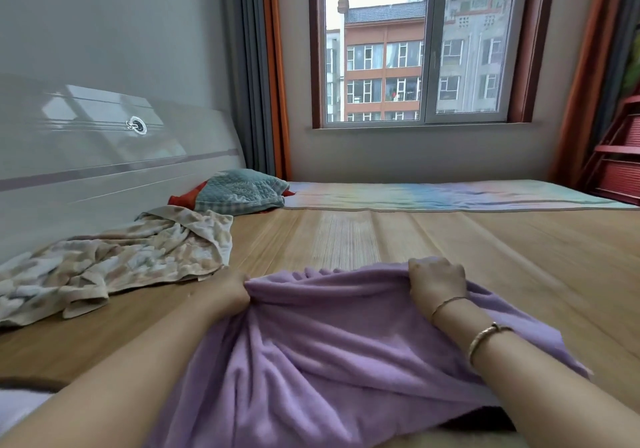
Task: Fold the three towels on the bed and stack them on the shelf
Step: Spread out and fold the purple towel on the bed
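Handling: the purple towel (pixel 346 350) looks soft, light and floppy; it should be taken by its far corners.
Patterned cloth (pixel 114 264): crumpled, left of the purple towel, on the bed (pixel 381 239).
Left hand (pixel 232 290): fingers curled, pinching the towel's far left edge.
Towel place: spread on the bed, nearest the person.
Right hand (pixel 438 283): fingers curled, gripping the far right edge.

Fleecy purple towel (pixel 329 343), glossy headboard (pixel 104 156)
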A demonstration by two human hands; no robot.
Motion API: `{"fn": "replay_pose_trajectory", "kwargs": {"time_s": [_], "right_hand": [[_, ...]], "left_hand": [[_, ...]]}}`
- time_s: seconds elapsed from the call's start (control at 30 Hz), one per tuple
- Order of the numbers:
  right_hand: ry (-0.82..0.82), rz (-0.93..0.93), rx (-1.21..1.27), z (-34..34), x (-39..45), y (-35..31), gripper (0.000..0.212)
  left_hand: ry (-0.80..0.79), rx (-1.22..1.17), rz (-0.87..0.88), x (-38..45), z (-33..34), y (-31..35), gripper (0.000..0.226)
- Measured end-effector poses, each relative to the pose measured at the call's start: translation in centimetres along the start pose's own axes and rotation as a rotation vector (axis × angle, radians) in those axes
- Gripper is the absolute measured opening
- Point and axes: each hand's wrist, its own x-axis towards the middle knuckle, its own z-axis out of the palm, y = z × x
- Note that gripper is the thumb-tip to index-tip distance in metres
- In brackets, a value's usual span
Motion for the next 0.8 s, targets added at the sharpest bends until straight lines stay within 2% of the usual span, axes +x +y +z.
{"fn": "replay_pose_trajectory", "kwargs": {"time_s": [0.1, 0.2, 0.3, 0.4, 0.6, 0.7, 0.8], "right_hand": [[0.082, -0.028, -0.021, 1.8, 5.3, -2.2, 0.036], [0.148, -0.022, 0.038, 3.9, 10.6, -4.0, 0.040], [0.058, -0.012, 0.054, 7.8, 12.2, -4.9, 0.048], [0.004, -0.086, 0.067, 10.6, 10.3, -5.8, 0.042], [0.036, -0.240, 0.419, 7.1, 6.3, -6.8, 0.023], [0.054, -0.366, 0.489, 4.7, 2.6, -8.7, 0.022], [0.046, -0.481, 0.522, 2.6, -1.2, -11.2, 0.021]], "left_hand": [[0.312, -0.002, -0.085, 5.3, 0.8, 0.6, 0.017], [0.510, 0.204, -0.143, 9.2, 1.5, 1.5, 0.029], [0.393, 0.303, -0.193, 10.6, 4.8, 1.4, 0.041], [0.253, 0.249, -0.138, 9.9, 8.0, 1.5, 0.052], [0.275, -0.058, -0.143, 6.9, 5.6, -0.7, 0.049], [0.241, -0.165, -0.248, 3.0, 4.6, -4.4, 0.070], [0.202, -0.308, -0.443, -1.0, 4.3, -8.8, 0.061]]}}
